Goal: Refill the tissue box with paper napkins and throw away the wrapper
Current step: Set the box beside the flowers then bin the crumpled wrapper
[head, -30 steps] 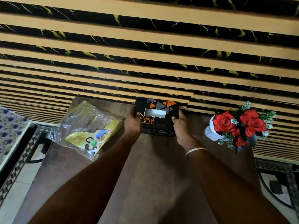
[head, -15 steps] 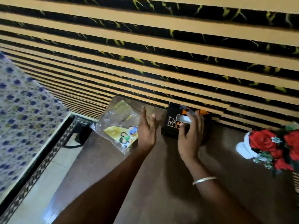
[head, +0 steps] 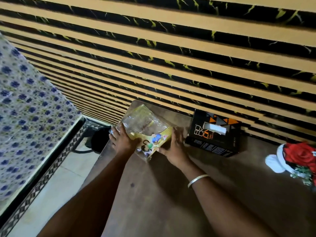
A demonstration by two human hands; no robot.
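Change: both hands moved off tissue box (head: 213, 134) onto wrapper (head: 145, 130).
Left hand (head: 122, 141): fingers gripping wrapper's left edge.
Right hand (head: 174, 144): fingers gripping right edge.
Wrapper: far-left desk (head: 171, 194) corner — box just beside, against wall.

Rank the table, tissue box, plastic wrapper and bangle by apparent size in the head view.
1. Table
2. Wrapper and tissue box: they look alike, too close to rank
3. Bangle
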